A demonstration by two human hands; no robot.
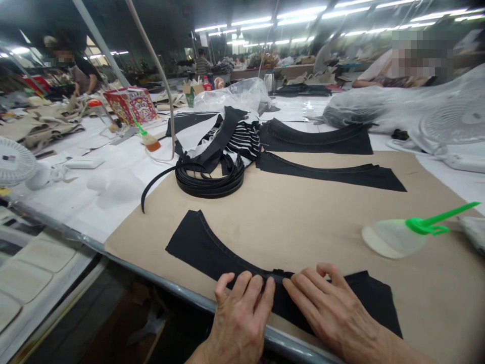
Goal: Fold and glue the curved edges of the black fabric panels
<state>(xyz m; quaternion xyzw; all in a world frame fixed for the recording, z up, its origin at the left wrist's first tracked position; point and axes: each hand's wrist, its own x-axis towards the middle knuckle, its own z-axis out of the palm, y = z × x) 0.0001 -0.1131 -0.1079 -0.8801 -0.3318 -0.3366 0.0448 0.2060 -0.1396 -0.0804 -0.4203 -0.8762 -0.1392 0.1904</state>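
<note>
A curved black fabric panel (212, 247) lies along the near edge of the table, with a stitched-looking line near its concave upper edge. My left hand (242, 308) is on the middle of that edge, fingers bent and fingertips pressed onto the cloth. Close beside it, my right hand (333, 308) presses the same edge with its fingertips, little finger raised. Between the hands a short dark strip of the edge (282, 273) stands up a little. Both thumbs are hidden. The panel's right end (379, 298) shows beyond my right hand.
A coil of black strip (210, 184) lies ahead, beside striped cloth (244, 139). Two more black panels (329, 172) (318, 139) lie behind. A green-tipped glue bottle (394, 237) lies at right, a smaller amber one (149, 141) at left. Fans (15, 162) flank the table; co-workers sit beyond.
</note>
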